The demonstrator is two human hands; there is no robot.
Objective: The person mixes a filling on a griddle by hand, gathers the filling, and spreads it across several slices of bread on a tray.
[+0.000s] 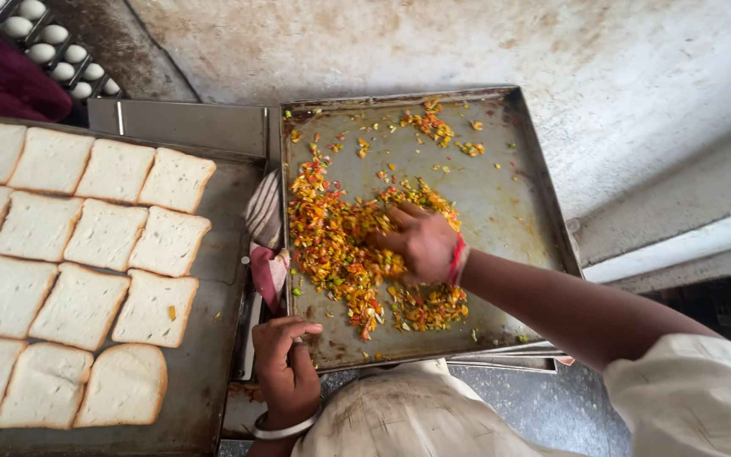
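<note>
The right hand (pixel 420 244) reaches in from the right, palm down, fingers curled loosely into the chopped vegetables (pixel 340 245) heaped in the middle of the steel tray (pixel 518 195). The left hand (pixel 285 364) grips that tray's near edge, fingers bent over the rim. Bread slices (pixel 78 254) lie in rows on the flat tray (pixel 213 355) to the left.

White sleeve, red thread, bangle

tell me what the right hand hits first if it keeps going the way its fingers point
The right hand points left across the tray, fingers already in the chopped vegetables. Past them, probably the tray's left rim, then the striped cloth.
</note>
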